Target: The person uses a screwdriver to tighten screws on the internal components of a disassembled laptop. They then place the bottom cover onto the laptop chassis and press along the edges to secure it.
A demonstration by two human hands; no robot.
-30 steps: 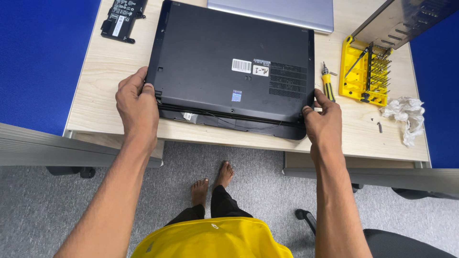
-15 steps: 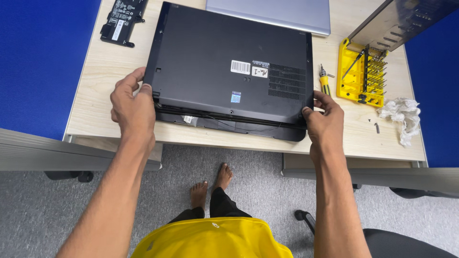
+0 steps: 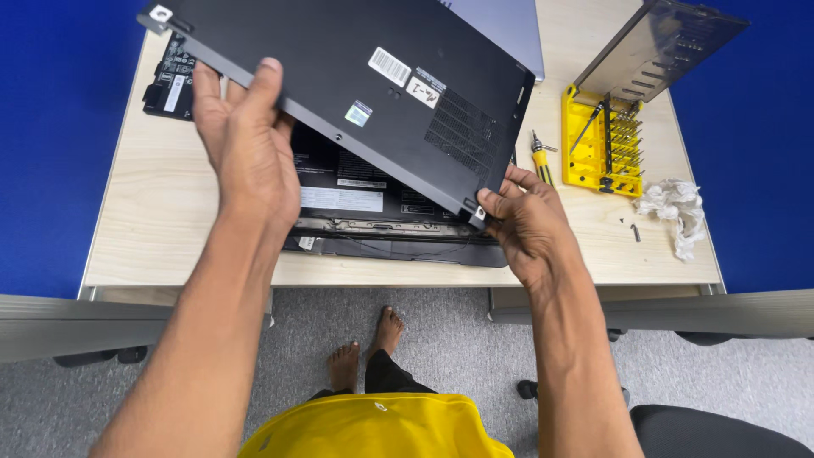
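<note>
The left hand [image 3: 246,140] grips the near long edge of the black bottom cover [image 3: 356,80], thumb on top and fingers curled beneath. The right hand [image 3: 526,222] pinches the cover's lower right corner between thumb and fingertips. The cover hangs tilted above the opened laptop [image 3: 373,212], its long axis running from ten o'clock down to four o'clock, its labelled outer face up. The laptop lies on the pale wooden table [image 3: 161,229]. At three o'clock from the right hand sits a yellow screwdriver kit [image 3: 602,144], its clear lid [image 3: 657,51] raised, a small screwdriver [image 3: 540,161] beside it, crumpled tissue [image 3: 674,208] farther right.
</note>
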